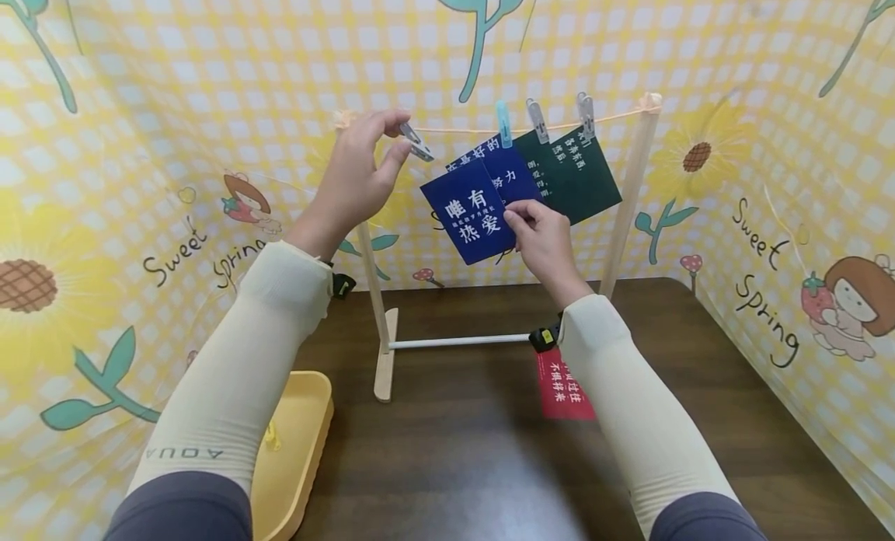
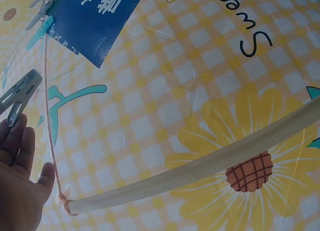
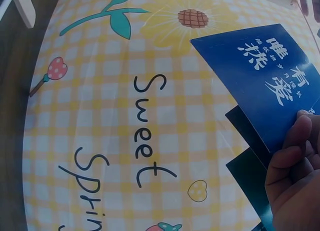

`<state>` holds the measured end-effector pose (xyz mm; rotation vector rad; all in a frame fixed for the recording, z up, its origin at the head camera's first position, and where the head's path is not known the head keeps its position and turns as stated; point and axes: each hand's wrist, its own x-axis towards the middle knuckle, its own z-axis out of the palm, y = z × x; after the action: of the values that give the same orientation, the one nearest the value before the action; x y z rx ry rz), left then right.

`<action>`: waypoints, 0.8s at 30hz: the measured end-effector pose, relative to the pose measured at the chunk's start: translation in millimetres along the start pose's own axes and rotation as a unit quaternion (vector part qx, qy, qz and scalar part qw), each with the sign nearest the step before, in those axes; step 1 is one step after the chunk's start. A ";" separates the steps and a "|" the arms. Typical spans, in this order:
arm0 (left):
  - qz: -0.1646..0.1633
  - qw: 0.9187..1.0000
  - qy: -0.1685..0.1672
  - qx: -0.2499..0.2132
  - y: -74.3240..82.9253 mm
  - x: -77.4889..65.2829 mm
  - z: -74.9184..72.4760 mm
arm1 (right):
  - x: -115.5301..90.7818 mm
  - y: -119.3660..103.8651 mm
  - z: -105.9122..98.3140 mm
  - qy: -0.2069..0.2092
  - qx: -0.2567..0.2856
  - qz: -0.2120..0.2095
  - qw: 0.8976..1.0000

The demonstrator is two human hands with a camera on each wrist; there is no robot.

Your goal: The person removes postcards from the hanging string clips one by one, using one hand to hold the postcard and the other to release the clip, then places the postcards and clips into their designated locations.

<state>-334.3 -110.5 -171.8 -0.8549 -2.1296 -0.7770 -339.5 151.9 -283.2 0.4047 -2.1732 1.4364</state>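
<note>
A person's left hand [image 1: 356, 168] pinches a grey peg [image 1: 419, 144] near the cord [image 1: 457, 130], seen above the far edge of the dark worktop [image 1: 433, 440]. The right hand [image 1: 547, 242] pinches a blue card [image 1: 461, 234] by its right edge, in the air below the cord, long axis slanting steeply down to the right. The card's upper-left corner lies below the peg, apart from it, nearer the left fingers. Whether it touches the hanging blue sheet [image 1: 516, 172] behind is hard to tell.
</note>
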 end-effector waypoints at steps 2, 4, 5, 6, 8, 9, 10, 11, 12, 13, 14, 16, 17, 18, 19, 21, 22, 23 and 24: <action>0.002 1.000 0.002 0.001 -1.5 -2.8 -0.3 | -0.3 2.0 0.0 0.001 0.002 0.001 1.000; 0.001 1.000 0.003 0.000 -3.0 -5.9 -0.5 | -0.6 3.2 0.0 0.000 0.005 0.003 1.000; 0.002 1.000 0.004 0.000 -4.0 -7.5 -0.4 | -0.8 3.8 0.0 0.000 0.007 0.004 1.000; 0.002 1.000 0.004 0.000 -4.9 -9.1 -0.3 | -1.1 4.3 -0.1 0.000 0.007 0.004 1.000; 0.002 1.000 0.005 0.002 -6.4 -12.0 0.4 | -1.6 5.5 -0.4 0.001 0.006 0.001 1.000; 0.002 1.000 0.005 0.004 -6.9 -13.4 0.8 | -1.9 6.2 -0.6 0.000 0.004 0.000 1.000; 0.001 1.000 0.004 0.004 -7.4 -15.0 1.2 | -2.1 7.0 -0.8 -0.001 0.003 -0.001 1.000; -0.001 1.000 0.004 0.004 -8.2 -16.6 1.7 | -2.4 7.8 -1.0 -0.003 0.002 -0.002 1.000; -0.005 1.000 0.003 0.004 -8.6 -18.4 2.1 | -2.6 8.6 -1.1 -0.004 0.000 -0.001 1.000; -0.008 1.000 0.002 0.002 -8.9 -20.5 2.3 | -3.0 9.2 -1.3 -0.007 -0.001 0.002 1.000; -0.011 1.000 0.003 0.000 -9.0 -22.5 2.3 | -3.4 9.8 -1.3 -0.010 -0.001 0.005 1.000; -0.014 1.000 0.006 -0.007 -9.6 -26.7 2.2 | -4.4 10.9 -1.3 -0.014 -0.003 0.011 1.000; -0.012 1.000 0.009 -0.008 -10.1 -28.6 2.3 | -4.7 11.5 -1.2 -0.014 -0.004 0.013 1.000; -0.010 1.000 0.011 -0.010 -10.7 -30.6 2.2 | -5.2 12.0 -1.2 -0.014 -0.006 0.015 1.000; -0.008 1.000 0.013 -0.010 -11.4 -32.6 2.1 | -5.9 12.5 -1.3 -0.014 -0.007 0.017 1.000; -0.002 1.000 0.015 -0.010 -13.4 -36.5 2.1 | -7.0 14.1 -1.5 -0.011 -0.008 0.017 1.000; -0.002 1.000 0.015 -0.008 -14.4 -38.7 2.1 | -7.5 15.2 -1.6 -0.010 -0.007 0.018 1.000; -0.002 1.000 0.013 -0.006 -15.7 -40.9 2.3 | -8.1 16.5 -1.8 -0.009 -0.007 0.018 1.000; -0.002 1.000 0.012 -0.005 -16.5 -43.3 2.4 | -8.8 17.8 -2.0 -0.008 -0.007 0.018 1.000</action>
<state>-324.5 -133.1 -211.1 -0.8425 -2.1088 -0.7976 -340.6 160.6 -301.1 0.3756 -2.2125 1.4421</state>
